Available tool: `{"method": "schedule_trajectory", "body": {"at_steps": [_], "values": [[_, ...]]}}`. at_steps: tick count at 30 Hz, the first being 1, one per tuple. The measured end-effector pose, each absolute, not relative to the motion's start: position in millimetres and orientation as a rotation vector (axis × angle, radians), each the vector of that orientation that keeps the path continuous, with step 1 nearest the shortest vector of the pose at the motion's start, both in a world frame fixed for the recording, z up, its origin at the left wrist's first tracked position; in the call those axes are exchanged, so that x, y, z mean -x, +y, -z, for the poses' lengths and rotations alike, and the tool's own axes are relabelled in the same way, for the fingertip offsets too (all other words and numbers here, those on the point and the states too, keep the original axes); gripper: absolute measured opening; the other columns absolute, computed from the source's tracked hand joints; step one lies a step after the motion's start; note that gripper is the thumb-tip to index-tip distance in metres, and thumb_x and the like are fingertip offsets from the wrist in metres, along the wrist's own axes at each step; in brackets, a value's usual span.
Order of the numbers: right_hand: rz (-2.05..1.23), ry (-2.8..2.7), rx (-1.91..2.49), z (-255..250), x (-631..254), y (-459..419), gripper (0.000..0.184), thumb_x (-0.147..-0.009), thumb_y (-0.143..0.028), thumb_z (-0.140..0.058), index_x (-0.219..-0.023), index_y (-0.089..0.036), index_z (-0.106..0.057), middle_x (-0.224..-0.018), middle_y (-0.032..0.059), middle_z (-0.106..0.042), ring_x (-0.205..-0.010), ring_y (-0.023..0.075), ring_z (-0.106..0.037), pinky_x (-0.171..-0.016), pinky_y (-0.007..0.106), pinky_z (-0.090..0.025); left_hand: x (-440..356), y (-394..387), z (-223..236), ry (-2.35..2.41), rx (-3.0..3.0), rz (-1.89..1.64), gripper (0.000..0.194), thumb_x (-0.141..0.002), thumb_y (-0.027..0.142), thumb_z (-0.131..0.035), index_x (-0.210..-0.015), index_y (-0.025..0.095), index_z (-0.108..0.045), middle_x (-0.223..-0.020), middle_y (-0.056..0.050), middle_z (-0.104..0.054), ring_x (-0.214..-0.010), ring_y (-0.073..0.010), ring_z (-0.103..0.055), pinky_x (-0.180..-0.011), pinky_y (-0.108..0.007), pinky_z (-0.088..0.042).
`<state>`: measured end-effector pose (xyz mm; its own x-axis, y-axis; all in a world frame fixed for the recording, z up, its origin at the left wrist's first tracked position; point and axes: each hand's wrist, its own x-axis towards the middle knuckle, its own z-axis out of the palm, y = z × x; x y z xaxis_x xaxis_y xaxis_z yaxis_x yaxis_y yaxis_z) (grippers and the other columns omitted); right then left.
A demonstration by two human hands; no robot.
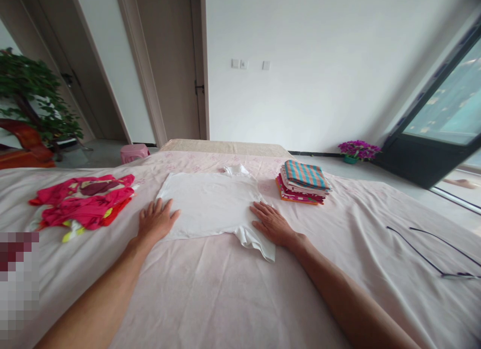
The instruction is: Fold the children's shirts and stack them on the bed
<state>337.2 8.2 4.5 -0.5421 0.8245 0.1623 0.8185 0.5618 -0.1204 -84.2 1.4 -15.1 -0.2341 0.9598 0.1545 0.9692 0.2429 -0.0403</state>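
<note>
A white T-shirt (pixel 210 201) lies spread flat on the pale pink bed sheet (pixel 225 299) in the middle of the view. My left hand (pixel 156 220) rests palm down on the shirt's near left edge, fingers stretched out. My right hand (pixel 273 223) lies flat on the shirt's near right side, just above a loose sleeve (pixel 259 243) that sticks out toward me. Neither hand grips the cloth.
A heap of pink and red clothes (pixel 84 205) lies at the left. A stack of folded striped clothes (pixel 303 181) sits at the right behind the shirt. A thin dark cable (pixel 432 256) runs over the sheet at far right. Beyond the bed are a pink stool (pixel 134 151), a plant (pixel 35 96) and potted flowers (pixel 358 150).
</note>
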Motion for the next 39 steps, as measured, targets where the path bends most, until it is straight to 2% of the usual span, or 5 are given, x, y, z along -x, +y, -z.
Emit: {"method": "schedule_trajectory", "body": {"at_steps": [14,25,31,35,39], "values": [[-0.041,-2.55,1.286,-3.2,-338.4,9.8,0.054,-0.1,-0.044,-0.044,-0.149,-0.021,-0.045,-0.154,0.0122,-0.042,-0.144,0.0284,-0.035,-0.118,0.05,-0.029,85.3,1.4,16.5,-2.336,1.862,0.149,0.064,-0.096,0.056,-0.031,-0.151,0.025,-0.041,-0.159,-0.016,-0.035,-0.144,-0.0386,-0.031,-0.111,-0.057,-0.026],[0.005,-2.3,1.233,-11.6,-339.5,5.2,0.019,-0.091,-0.02,-0.056,-0.099,-0.022,-0.074,-0.096,0.0063,-0.073,-0.091,0.0206,-0.062,-0.085,0.033,-0.049,90.8,-9.1,6.2,-2.068,1.901,0.4,0.047,-0.09,0.047,-0.05,-0.125,0.018,-0.063,-0.134,-0.017,-0.057,-0.134,-0.0364,-0.04,-0.109,-0.053,-0.033],[-0.217,-2.35,1.178,-17.8,-354.3,3.6,0.031,-0.082,-0.009,-0.055,-0.102,-0.024,-0.074,-0.106,0.0047,-0.073,-0.101,0.0202,-0.064,-0.092,0.034,-0.05,119.2,-36.8,-18.4,-1.823,2.451,0.561,0.032,-0.091,0.05,-0.05,-0.103,0.023,-0.064,-0.109,-0.007,-0.067,-0.104,-0.023,-0.061,-0.093,-0.034,-0.048],[-0.436,-2.568,1.072,-34.9,-380.7,-4.1,0.062,-0.071,-0.002,-0.052,-0.126,-0.026,-0.066,-0.132,0.0037,-0.064,-0.122,0.0216,-0.059,-0.105,0.036,-0.045,148.0,-58.3,-18.7,-1.765,2.694,0.469,0.032,-0.087,0.049,-0.057,-0.11,0.028,-0.065,-0.118,-0.002,-0.067,-0.11,-0.0191,-0.063,-0.096,-0.027,-0.048],[-0.249,-2.673,1.151,-41.2,-390.1,-8.5,0.058,-0.08,-0.006,-0.05,-0.132,-0.028,-0.062,-0.131,0.0049,-0.065,-0.12,0.0224,-0.06,-0.103,0.038,-0.046,168.5,-67.4,-8.4,-1.717,2.691,0.421,0.028,-0.087,0.033,-0.054,-0.113,0.031,-0.066,-0.123,0.002,-0.067,-0.117,-0.0171,-0.061,-0.103,-0.024,-0.044]]}}
